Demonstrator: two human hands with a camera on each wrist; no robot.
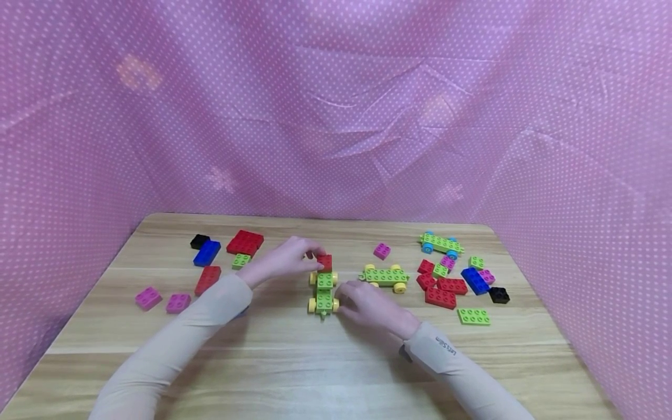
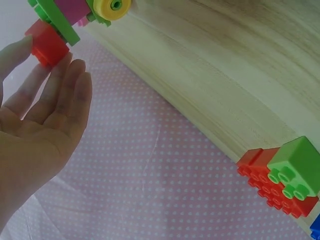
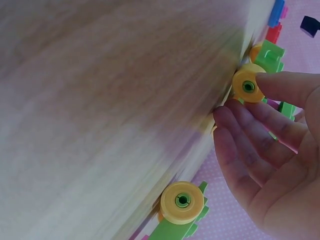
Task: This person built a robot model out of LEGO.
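Looking from the head view, the green wheeled cart (image 1: 324, 291) sits mid-table, long axis running away from the person, with the left hand (image 1: 283, 261) at its far end and the right hand (image 1: 370, 306) at the near end.

Left wrist view: fingers (image 2: 60, 85) pinch the red brick (image 2: 47, 44) on the cart.

Right wrist view: fingertips (image 3: 280, 87) touch a yellow wheel (image 3: 248, 86), hand loose, gripping nothing.

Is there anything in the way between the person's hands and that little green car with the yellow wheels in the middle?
Nothing visible. The left hand already pinches the red brick on the far end of the green car, and the right hand touches its near end by a yellow wheel. The other bricks lie off to the sides.
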